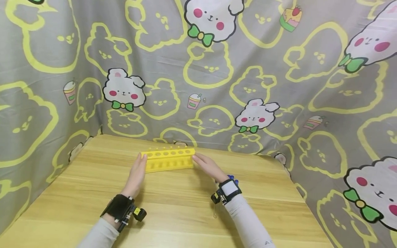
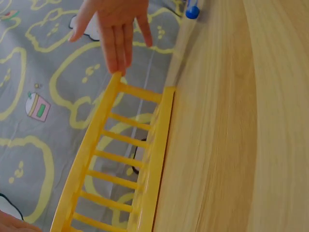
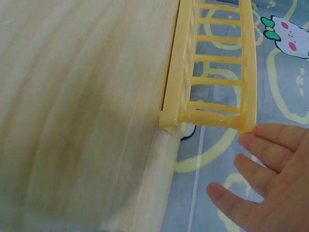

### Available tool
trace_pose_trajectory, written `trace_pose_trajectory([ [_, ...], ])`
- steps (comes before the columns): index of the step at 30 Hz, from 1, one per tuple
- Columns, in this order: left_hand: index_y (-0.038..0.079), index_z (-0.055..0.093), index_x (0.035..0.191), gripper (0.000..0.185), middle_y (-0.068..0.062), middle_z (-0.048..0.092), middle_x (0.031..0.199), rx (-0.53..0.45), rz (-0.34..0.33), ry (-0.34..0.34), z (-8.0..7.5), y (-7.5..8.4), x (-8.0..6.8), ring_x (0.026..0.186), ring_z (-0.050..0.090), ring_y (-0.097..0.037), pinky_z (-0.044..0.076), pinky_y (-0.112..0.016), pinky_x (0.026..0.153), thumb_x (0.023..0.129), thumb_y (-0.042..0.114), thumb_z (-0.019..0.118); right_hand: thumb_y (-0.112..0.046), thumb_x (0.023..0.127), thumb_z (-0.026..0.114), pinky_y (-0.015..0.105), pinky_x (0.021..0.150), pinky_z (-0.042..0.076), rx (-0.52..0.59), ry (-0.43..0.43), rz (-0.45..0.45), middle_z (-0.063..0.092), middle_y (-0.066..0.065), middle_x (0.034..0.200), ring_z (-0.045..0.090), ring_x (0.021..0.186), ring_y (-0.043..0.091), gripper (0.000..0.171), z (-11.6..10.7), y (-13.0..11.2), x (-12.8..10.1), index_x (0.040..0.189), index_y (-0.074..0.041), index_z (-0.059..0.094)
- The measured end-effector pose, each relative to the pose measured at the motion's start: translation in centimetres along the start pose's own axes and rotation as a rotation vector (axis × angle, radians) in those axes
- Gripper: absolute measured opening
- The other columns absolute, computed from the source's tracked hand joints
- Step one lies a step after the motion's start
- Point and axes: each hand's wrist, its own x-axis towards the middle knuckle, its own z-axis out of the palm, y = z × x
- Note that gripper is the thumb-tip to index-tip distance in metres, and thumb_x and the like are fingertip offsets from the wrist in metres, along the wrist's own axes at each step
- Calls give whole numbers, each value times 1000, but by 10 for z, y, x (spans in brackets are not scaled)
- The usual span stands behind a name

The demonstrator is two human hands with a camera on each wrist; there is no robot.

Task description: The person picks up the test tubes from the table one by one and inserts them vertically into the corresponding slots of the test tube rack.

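A yellow rack (image 1: 169, 162) stands on the table, toward the back. The left hand (image 1: 136, 174) touches one end with its fingers straight. The right hand (image 1: 211, 167) touches the other end, fingers long and spread a bit. The table (image 1: 173, 199) has a light wood look with stripes. Gray cloth (image 1: 214, 62) hangs at the back and both sides, with yellow bunny shapes, white bunnies in green bows, and pink cups.

From the head you see round holes along the rack's top. Both wrist views show the thin bars between its top and bottom. The left wrist view shows a small blue thing (image 2: 192, 12) past the right hand; the right wrist view does not.
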Motion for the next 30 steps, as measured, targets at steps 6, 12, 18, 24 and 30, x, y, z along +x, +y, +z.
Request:
trace_pose_trajectory([
  [6,12,-6,156,75,-5,-8,165,-24,27,-28,14,2,8,153,-6,-29,-1,-53,124,103,56,23,-55,100,40,51,121,23,-28,53,30,36,17,155,31,146,35,70,-8,8,-22,149,-5,37],
  [12,11,-2,157,81,-6,-3,165,-13,47,-50,26,-1,14,153,-2,-30,1,-52,124,100,63,23,-63,96,42,53,121,22,-50,102,70,32,18,157,29,147,35,78,-9,13,-42,150,-7,35],
  [18,9,2,157,83,-8,0,165,3,73,-70,34,-3,14,153,1,-31,3,-52,124,99,64,23,-66,95,41,53,120,23,-95,148,91,34,17,156,31,145,36,81,-9,15,-58,150,-6,35],
  [24,8,9,157,84,-9,7,165,17,95,-62,39,-5,14,153,7,-31,8,-50,124,98,66,24,-64,95,42,54,120,23,-117,170,97,34,19,156,31,145,37,81,-9,14,-65,149,-5,35],
  [30,6,28,152,79,-16,30,158,152,141,27,39,-8,19,146,29,-36,25,-52,120,99,64,26,-57,98,43,54,120,23,-124,185,86,34,20,156,31,145,38,76,-11,16,-69,149,-2,35],
])
